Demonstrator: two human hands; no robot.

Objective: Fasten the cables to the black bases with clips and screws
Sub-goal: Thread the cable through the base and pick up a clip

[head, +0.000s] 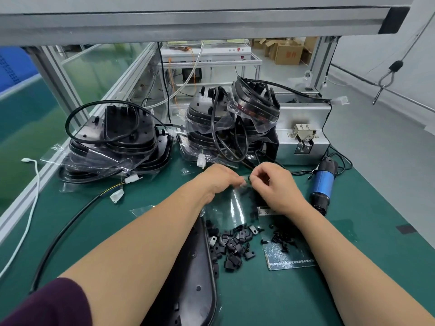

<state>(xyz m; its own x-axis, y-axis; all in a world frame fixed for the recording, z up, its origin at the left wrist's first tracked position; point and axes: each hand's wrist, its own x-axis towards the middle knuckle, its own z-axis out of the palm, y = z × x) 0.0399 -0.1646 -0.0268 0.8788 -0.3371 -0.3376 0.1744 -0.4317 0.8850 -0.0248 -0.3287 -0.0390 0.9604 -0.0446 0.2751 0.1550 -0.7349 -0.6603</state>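
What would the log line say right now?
left hand: pinching small dark piece | right hand: pinching same piece | clips: piled on mat | screws: on clear bag | black base: beside clips

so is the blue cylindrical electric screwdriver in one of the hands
No, the blue screwdriver lies on the green mat, apart from the right hand.

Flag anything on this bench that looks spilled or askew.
Black clips lie in a loose heap on the green mat, spilled at the mouth of the clear bag. Farther back, the top base of the stack beside the metal box sits steeply tilted.
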